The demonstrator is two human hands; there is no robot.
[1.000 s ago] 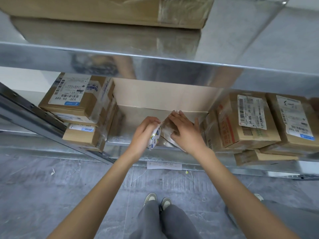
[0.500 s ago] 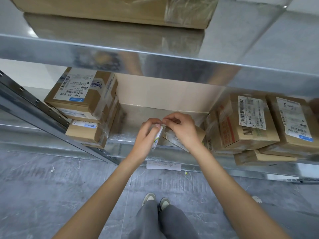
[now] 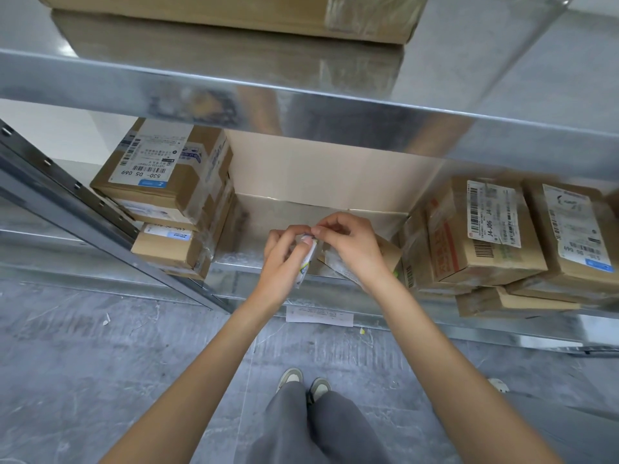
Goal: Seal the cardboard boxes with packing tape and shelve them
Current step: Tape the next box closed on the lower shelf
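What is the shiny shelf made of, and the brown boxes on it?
The shiny silver shelf looks like bare galvanised metal: it mirrors things faintly. The brown labelled boxes look like matte cardboard, partly wrapped in glossy clear tape that glints.

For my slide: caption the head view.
Both hands, left and right, pinch a tape roll at a shelf of boxes.

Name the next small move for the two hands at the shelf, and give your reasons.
Probably pull a strip of tape free. The left hand holds a tape roll on edge, and the right hand pinches at its top, just over a small box on the metal shelf.
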